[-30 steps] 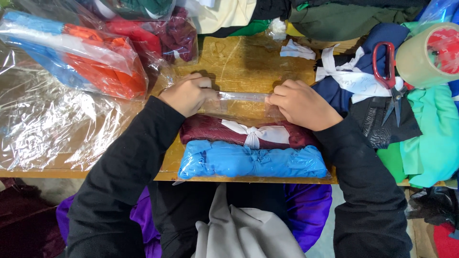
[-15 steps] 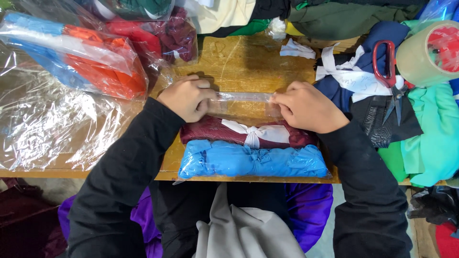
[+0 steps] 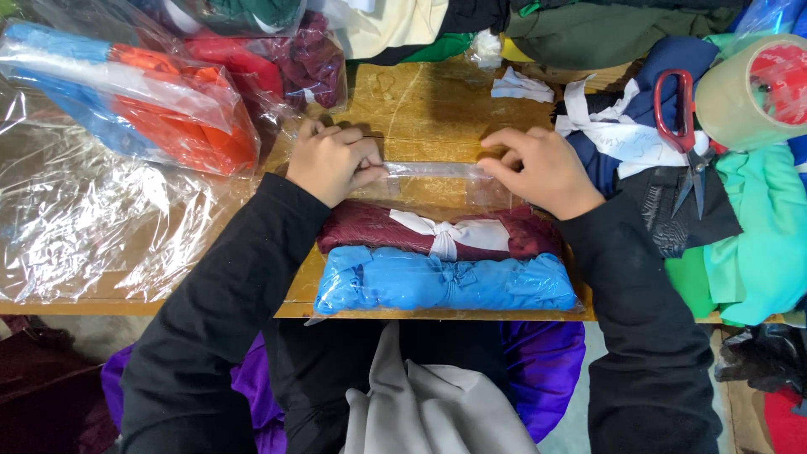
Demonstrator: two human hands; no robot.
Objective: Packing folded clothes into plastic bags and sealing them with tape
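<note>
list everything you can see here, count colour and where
clear plastic bag: 1, transparent, centre of table, its open flap pressed flat under both hands
maroon folded garment: 1, dark red with a white tie, inside the bag
blue folded garment: 1, bright blue, inside the bag at the near table edge
packed bags of garments: several, orange, blue, red, maroon, top left
empty plastic sheets: a pile, clear, left
scissors: 1, red handles, right, on the cloth
tape roll: 1, tan with red core, far right
loose cloth pile: many pieces, green, navy, black, white, right
wooden table: 1, yellow-brown
left hand: 1, on the flap's left end
right hand: 1, on the flap's right end
</note>
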